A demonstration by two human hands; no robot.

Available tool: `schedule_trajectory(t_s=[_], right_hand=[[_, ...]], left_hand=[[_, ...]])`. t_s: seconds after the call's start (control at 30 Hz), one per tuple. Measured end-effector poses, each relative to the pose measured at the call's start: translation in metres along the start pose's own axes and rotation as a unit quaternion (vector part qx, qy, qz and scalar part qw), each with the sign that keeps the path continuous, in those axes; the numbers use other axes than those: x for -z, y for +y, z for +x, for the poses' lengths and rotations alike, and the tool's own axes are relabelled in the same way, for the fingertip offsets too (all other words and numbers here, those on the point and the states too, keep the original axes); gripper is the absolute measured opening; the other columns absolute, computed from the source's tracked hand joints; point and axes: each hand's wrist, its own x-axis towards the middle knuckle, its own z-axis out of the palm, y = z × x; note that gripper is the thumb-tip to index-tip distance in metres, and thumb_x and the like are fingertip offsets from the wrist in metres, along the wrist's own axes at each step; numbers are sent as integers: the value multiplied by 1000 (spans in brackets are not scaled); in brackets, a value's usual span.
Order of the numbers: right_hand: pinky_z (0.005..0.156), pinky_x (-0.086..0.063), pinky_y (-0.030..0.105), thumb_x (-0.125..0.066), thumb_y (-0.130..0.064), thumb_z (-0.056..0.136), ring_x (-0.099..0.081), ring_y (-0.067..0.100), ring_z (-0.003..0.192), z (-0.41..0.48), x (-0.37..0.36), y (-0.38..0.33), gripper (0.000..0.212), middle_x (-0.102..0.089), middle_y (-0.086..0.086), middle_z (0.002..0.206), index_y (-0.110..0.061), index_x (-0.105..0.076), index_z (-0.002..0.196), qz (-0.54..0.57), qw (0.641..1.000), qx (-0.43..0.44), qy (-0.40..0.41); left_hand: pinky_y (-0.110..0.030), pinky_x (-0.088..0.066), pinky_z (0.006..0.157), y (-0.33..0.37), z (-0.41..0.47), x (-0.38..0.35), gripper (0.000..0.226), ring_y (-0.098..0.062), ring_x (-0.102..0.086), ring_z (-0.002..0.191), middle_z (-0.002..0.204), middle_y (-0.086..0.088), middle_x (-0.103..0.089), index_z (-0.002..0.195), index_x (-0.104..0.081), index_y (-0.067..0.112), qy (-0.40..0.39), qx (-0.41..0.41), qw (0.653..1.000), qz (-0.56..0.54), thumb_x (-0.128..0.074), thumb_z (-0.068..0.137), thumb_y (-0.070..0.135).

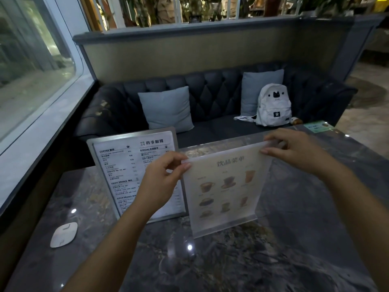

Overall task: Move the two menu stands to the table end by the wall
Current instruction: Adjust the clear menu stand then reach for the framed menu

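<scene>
Tabletop: dark marbled stone, glossy, with ceiling lights mirrored in it; nearest the camera, crossed by both forearms.

White puck-shaped device: flat on the near left of the tabletop, well apart from both stands.

Left hand: fingers pinched on the upper left corner of the acrylic stand. It partly covers the metal-framed stand behind it.

Right hand: fingers pinched on the upper right corner of the same stand.

Acrylic menu stand: clear, drinks pictured on its sheet, upright with a slight tilt, at mid-tabletop. Whether its foot rests on the stone or hangs just above it cannot be told.

Metal-framed menu stand: printed coffee list, upright, left of and slightly beyond the acrylic one, their edges overlapping in view; contact cannot be told. It is nearer the window-side wall on the left.

Sofa: dark, tufted, beyond the far table edge, bearing two grey cushions and a white backpack.

Risks, as judged: a two-corner pinch on smooth acrylic may slip. Swinging the stand leftward could knock the metal-framed one over, as they are so close. Setting it down tilted could tip it or scrape the stone.
</scene>
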Motion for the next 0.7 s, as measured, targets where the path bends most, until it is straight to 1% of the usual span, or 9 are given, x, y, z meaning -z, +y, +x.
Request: schedule_trajectory(t_s=[0.17, 0.23, 0.27, 0.33, 0.37, 0.5, 0.57, 0.63, 0.7], right_hand=[[71, -40, 15, -55, -56, 70, -53, -3, 91, 2, 15, -22, 38, -57, -15, 96, -29, -59, 96, 50, 998, 22, -16], [73, -39, 14, -56, -52, 73, -54, -2, 91, 7, 17, -34, 38, -59, -10, 98, -25, -61, 100, 43, 999, 31, -5], [76, -41, 18, -58, -47, 77, -55, 1, 90, 10, 16, -39, 36, -61, -6, 99, -21, -62, 101, 19, 999, 41, 10], [82, -46, 34, -59, -39, 81, -57, 14, 91, 20, 15, -52, 30, -64, 2, 99, -16, -64, 99, -32, 996, 60, 53], [82, -47, 37, -59, -37, 82, -58, 16, 89, 25, 15, -60, 27, -64, 2, 96, -15, -64, 97, -27, 996, 64, 63], [70, -47, 24, -59, -35, 82, -57, 6, 79, 48, 8, -94, 19, -61, -4, 85, -19, -64, 91, 41, 995, 88, 30], [72, -48, 29, -60, -33, 83, -58, 13, 79, 65, -4, -110, 19, -63, 0, 86, -16, -64, 90, 41, 993, 113, 5], [74, -48, 32, -61, -32, 83, -58, 17, 81, 82, -19, -124, 21, -63, 4, 90, -13, -64, 91, 38, 991, 127, -25], [74, -45, 29, -61, -32, 83, -57, 17, 84, 102, -35, -133, 25, -59, 6, 98, -11, -63, 96, 27, 990, 127, -51]], left_hand=[[-9, -46, 70, 8, -1, 16, 9, 3, -58, 85, 89, 14, -64, 92, -61, 32, -38, -57, 995, 67, -59, 83, 34], [-5, -43, 72, 12, 1, 25, 12, 5, -58, 87, 89, 16, -63, 95, -61, 29, -25, -78, 992, 95, -58, 84, 34], [-4, -42, 72, 13, 1, 31, 13, 5, -57, 87, 89, 17, -62, 95, -60, 28, -12, -84, 990, 111, -57, 84, 33], [-3, -41, 73, 14, 4, 43, 14, 6, -57, 88, 88, 20, -60, 96, -60, 28, 21, -89, 987, 133, -57, 84, 33], [-4, -42, 72, 14, 5, 50, 13, 5, -57, 87, 88, 21, -60, 95, -60, 28, 40, -87, 986, 138, -57, 84, 33], [-14, -42, 71, 5, 11, 81, 8, 1, -57, 84, 84, 18, -60, 92, -61, 24, 112, -69, 976, 174, -59, 85, 28], [-15, -40, 71, -4, 16, 97, 9, -1, -56, 83, 86, 11, -62, 93, -61, 22, 149, -59, 969, 187, -58, 86, 27], [-21, -42, 76, -18, 21, 113, 18, -12, -57, 90, 97, -1, -63, 101, -60, 17, 190, -36, 963, 188, -57, 87, 27], [-37, -47, 86, -34, 25, 128, 31, -21, -55, 102, 112, -9, -59, 112, -54, 14, 228, 7, 959, 170, -58, 86, 30]])
